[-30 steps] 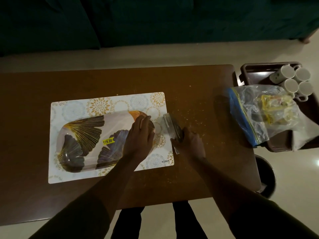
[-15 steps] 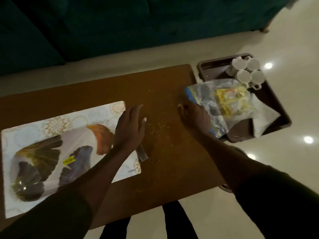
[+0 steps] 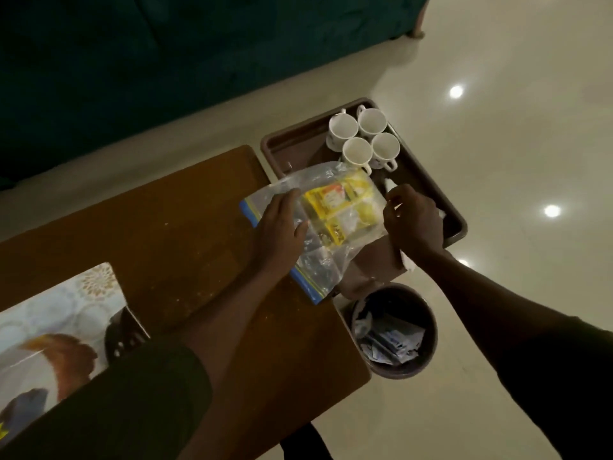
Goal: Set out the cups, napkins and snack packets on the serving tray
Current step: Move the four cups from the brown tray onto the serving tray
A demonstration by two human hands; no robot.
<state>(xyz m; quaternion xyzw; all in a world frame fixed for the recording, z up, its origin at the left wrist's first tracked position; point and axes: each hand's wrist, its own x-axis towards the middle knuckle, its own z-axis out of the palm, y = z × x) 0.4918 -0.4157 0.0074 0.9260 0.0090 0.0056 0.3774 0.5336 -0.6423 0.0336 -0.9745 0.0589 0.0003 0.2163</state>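
A clear zip bag with a blue seal strip lies across the table's right end and the brown crate tray. Yellow snack packets show inside it. My left hand grips the bag's left part. My right hand pinches the bag's right edge, above white napkins that it mostly hides. Several white cups stand upright at the crate's far end. The leaf-patterned serving tray lies at lower left on a floral placemat, partly hidden by my left sleeve.
The brown table has crumbs on it. A round waste bin with wrappers stands on the floor under the table's right corner. A dark sofa runs along the far side. Pale tiled floor lies to the right.
Both hands left the serving tray and moved right to the zip bag. My view swung right, so the tray slid to the lower left. The bag is now held by both hands.
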